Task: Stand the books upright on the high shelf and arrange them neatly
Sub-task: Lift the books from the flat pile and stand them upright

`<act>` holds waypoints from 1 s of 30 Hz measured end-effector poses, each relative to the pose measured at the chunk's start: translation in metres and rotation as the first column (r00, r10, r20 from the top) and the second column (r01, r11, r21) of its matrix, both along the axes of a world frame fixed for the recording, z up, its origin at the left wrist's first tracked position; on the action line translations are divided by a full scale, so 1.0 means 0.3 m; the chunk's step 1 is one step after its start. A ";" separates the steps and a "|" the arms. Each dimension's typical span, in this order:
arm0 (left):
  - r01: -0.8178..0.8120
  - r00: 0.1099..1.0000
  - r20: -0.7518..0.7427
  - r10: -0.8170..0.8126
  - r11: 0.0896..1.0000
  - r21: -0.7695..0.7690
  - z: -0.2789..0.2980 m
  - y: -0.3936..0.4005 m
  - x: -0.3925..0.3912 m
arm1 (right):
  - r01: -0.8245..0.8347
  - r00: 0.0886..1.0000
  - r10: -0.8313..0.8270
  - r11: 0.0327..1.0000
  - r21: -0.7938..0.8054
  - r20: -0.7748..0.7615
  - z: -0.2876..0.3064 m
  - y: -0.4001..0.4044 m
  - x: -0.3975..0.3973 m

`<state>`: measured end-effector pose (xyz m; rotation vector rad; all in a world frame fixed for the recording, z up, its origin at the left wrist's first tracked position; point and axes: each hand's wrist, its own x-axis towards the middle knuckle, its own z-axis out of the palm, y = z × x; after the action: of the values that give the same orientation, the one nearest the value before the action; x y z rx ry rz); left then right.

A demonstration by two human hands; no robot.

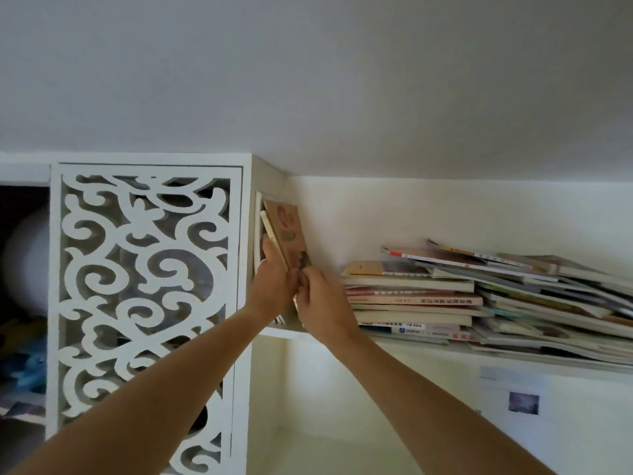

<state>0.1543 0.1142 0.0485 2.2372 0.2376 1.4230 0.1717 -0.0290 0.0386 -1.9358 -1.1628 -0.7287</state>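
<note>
Head view: brown book [287, 234] upright, leaning left.

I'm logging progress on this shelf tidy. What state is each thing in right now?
Brown book: upright, leaning slightly, at the shelf's left end.
Pile: lying flat, untidy, not yet stood up.
Shelf: holds both.
Left hand: steadies the upright books.
Right hand: grips the brown book's lower edge.
Cabinet door: closed.
</note>
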 end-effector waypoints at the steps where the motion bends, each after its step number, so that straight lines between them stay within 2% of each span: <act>1: -0.006 1.000 -0.004 0.006 1.000 -0.003 0.013 -0.005 -0.002 | 0.035 0.996 -0.035 0.999 0.003 0.084 0.015 -0.036 -0.001; 4: -0.084 0.996 -0.021 0.084 0.996 0.014 0.038 -0.012 0.000 | 0.153 0.957 -0.157 0.988 0.034 0.246 0.084 -0.163 0.047; 7: -0.107 0.994 -0.001 0.107 0.994 0.025 0.022 0.014 0.010 | 0.321 0.875 -0.335 0.942 0.098 0.348 0.157 -0.332 0.156; 9: -0.094 0.995 0.033 0.093 0.995 0.024 0.014 0.008 0.015 | 0.423 0.835 -0.428 0.901 0.094 0.346 0.197 -0.452 0.233; 10: -0.128 0.991 0.045 0.125 0.989 0.076 0.007 0.002 0.015 | 0.464 0.831 -0.460 0.883 0.066 0.313 0.214 -0.508 0.265; 11: -0.222 0.975 0.066 0.213 0.960 0.172 -0.004 -0.005 0.023 | 0.499 0.833 -0.485 0.867 0.021 0.266 0.230 -0.561 0.305; 13: -0.470 0.879 0.117 0.462 0.801 0.372 -0.024 -0.025 0.029 | 0.540 0.837 -0.516 0.833 -0.124 0.180 0.258 -0.651 0.366; 14: -0.536 0.834 0.131 0.537 0.729 0.426 -0.028 -0.034 0.028 | 0.514 0.858 -0.496 0.832 -0.210 0.135 0.272 -0.689 0.386; 16: -0.591 0.761 0.088 0.643 0.630 0.504 -0.032 -0.053 0.039 | 0.392 0.915 -0.400 0.844 -0.365 0.058 0.292 -0.752 0.415; 19: -0.634 0.650 0.084 0.755 0.479 0.607 -0.016 -0.093 0.080 | 0.306 0.951 -0.281 0.818 -0.487 0.126 0.308 -0.828 0.455; 20: -0.618 0.660 0.072 0.748 0.486 0.618 -0.002 -0.123 0.091 | 0.295 0.955 -0.260 0.826 -0.481 0.140 0.316 -0.848 0.465; 23: -0.512 0.775 0.031 0.631 0.599 0.615 0.032 -0.229 0.134 | 0.273 0.962 -0.232 0.842 -0.466 0.144 0.323 -0.871 0.506; 26: -0.466 0.822 0.019 0.569 0.653 0.597 0.054 -0.317 0.155 | 0.275 0.961 -0.248 0.848 -0.452 0.121 0.309 -0.862 0.520; 28: -0.438 0.860 0.006 0.511 0.730 0.525 0.075 -0.346 0.153 | 0.339 0.933 -0.264 0.875 -0.345 0.246 0.309 -0.855 0.525; 30: -0.430 0.872 0.008 0.489 0.759 0.489 0.101 -0.354 0.144 | 0.403 0.875 -0.265 0.863 -0.305 0.404 0.316 -0.848 0.520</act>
<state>0.1974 0.0080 0.0787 2.8163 0.5698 1.7479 0.3277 -0.2834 0.1335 -2.4540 -1.2555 -1.1433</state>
